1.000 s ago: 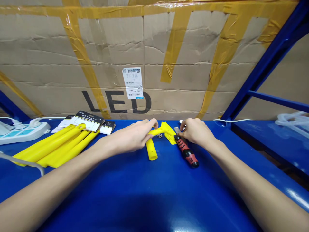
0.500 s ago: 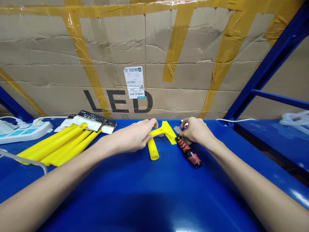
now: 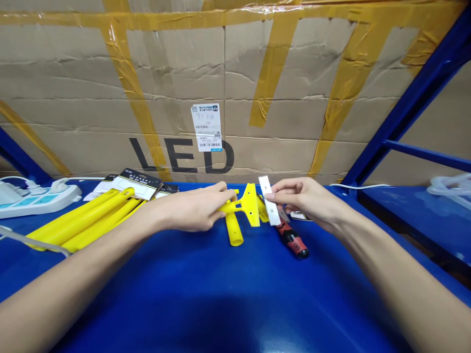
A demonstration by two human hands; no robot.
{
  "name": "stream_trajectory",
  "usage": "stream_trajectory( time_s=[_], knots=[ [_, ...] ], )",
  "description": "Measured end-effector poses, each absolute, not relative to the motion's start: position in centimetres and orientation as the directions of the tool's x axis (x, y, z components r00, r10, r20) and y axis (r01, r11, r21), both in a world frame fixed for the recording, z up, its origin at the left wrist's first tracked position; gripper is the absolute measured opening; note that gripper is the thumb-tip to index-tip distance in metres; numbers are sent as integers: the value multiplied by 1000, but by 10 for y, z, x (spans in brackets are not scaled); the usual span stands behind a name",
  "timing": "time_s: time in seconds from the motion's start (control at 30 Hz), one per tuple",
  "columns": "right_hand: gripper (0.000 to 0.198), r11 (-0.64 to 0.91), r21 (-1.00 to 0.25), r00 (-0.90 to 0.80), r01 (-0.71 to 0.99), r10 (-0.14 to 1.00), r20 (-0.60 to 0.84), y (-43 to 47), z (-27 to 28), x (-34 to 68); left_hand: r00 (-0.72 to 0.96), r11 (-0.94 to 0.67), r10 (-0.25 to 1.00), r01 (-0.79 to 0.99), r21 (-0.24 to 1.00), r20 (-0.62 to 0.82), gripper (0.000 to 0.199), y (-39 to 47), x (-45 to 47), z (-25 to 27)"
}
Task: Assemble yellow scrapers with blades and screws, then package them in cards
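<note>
My left hand (image 3: 200, 208) is closed on the narrow neck of a yellow plastic scraper head (image 3: 251, 205), its wide flat end with small holes turned to the right. Between thumb and fingers of my right hand (image 3: 303, 196) is a flat whitish metal blade (image 3: 269, 200) with two holes, held tilted close to the scraper head but apart from it. Under the scraper head lie a yellow tube handle (image 3: 234, 230) and another yellow piece (image 3: 262, 210). A red and black screwdriver-like handle (image 3: 292, 240) rests on the blue surface below my right hand.
Several yellow handles (image 3: 84, 215) with black and white cards (image 3: 142, 182) lie at the left. Behind them is a white power strip (image 3: 40, 201) with cables. A large taped cardboard box (image 3: 176, 98) stands along the back, with a blue metal frame (image 3: 401, 108) at the right.
My right hand has lifted the blade off the surface and brought it upright near the scraper head. My left hand has raised and turned the scraper head, its wide end now facing right.
</note>
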State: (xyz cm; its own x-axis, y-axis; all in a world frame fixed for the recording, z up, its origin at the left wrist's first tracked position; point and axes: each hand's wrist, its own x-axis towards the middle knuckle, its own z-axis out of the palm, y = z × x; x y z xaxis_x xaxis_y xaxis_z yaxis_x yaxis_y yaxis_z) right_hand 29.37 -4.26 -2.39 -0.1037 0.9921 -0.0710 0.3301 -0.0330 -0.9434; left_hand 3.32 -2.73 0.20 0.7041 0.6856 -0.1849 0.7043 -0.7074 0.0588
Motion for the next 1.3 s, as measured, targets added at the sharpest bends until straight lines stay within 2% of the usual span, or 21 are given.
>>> stream_trajectory(
  time_s=[0.13, 0.43, 0.7, 0.83, 0.97, 1.2, 1.3],
  knots=[
    [33, -81, -968, -219, 237, 966, -135, -47, -29, 278, 715, -717, 677, 694, 59, -174, 39, -30, 32, 8],
    [31, -45, -971, -222, 235, 970, -98, -48, -34, 269, 753, -754, 644, 655, 52, -136, 35, -28, 28, 10],
    [39, -99, -990, -221, 101, 968, -119, -46, -41, 264, 764, -766, 628, 641, 54, -149, 34, -30, 29, 11],
    [48, -146, -989, -133, 30, 980, -149, -47, -45, 259, 753, -754, 638, 653, 69, -161, 33, -31, 31, 11],
    [49, -139, -989, -149, 40, 978, -143, -47, -47, 259, 776, -776, 615, 627, 65, -142, 29, -30, 33, 11],
    [74, -133, -989, -166, 59, 976, -141, -47, -47, 260, 760, -762, 628, 644, 64, -167, 27, -27, 30, 10],
    [78, -129, -989, -170, 66, 976, -139, -47, -46, 259, 768, -769, 619, 636, 73, -168, 27, -27, 30, 9]
  ],
)
